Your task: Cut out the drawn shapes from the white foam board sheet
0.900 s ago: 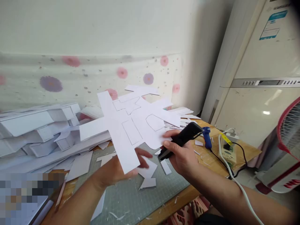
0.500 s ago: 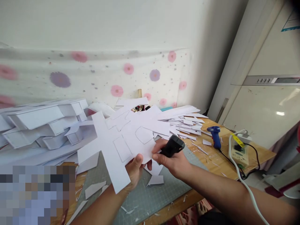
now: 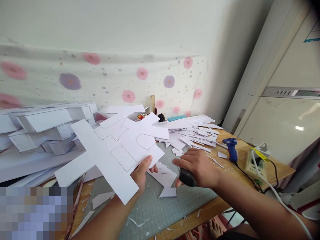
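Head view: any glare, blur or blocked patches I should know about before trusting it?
Head view: daylight is soft and even; glare spots sit on the glossy white cabinet at right. A pixelated block masks the lower-left corner. The floral wall sheet smears toward the left edge. The white card cutout and both hands stay sharp.

You can read no text here. The sticker (image 3: 313,30) on the white cabinet (image 3: 285,100) carries print too small to make out. The yellow tag (image 3: 260,155) by the power strip (image 3: 255,163) shows no legible marks. The paper cutout (image 3: 110,153) bears only pencilled outlines.
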Demonstrator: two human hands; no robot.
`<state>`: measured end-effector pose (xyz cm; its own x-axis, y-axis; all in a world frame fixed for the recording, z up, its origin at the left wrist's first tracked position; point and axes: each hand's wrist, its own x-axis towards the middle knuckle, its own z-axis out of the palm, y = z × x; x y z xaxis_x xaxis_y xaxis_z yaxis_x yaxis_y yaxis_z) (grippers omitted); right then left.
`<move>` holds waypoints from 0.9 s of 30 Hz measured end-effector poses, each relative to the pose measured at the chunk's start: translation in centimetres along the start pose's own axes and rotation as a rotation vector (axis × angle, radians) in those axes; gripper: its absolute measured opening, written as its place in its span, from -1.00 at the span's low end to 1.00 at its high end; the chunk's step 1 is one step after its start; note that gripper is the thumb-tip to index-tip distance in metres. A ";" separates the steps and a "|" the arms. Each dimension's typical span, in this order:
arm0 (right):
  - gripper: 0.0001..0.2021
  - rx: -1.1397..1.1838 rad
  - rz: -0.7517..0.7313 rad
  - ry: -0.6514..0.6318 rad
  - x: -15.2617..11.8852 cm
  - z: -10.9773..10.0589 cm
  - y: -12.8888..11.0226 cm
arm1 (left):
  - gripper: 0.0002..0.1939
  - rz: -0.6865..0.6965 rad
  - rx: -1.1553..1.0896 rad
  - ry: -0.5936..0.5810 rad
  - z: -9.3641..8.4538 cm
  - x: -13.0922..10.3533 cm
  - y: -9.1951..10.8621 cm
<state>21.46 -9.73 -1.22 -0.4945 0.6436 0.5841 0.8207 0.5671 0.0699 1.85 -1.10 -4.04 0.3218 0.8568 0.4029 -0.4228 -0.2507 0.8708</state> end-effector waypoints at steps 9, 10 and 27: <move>-0.63 0.462 0.509 0.608 -2.3 0.5 0.6 | -0.74 -0.105 -0.143 0.033 0.4 0.3 1.3; -0.61 0.478 0.498 0.616 -2.2 0.4 0.4 | -0.75 -0.116 -0.150 0.036 0.4 0.2 1.4; -0.52 1.415 0.277 0.148 0.1 -1.2 -2.9 | -0.86 -0.145 -0.286 0.075 0.4 0.4 2.1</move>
<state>19.43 -11.94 -0.41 -0.2642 0.8064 0.5291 -0.1248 0.5154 -0.8478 1.44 -1.49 -1.97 0.3370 0.9079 0.2495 -0.6017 0.0038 0.7987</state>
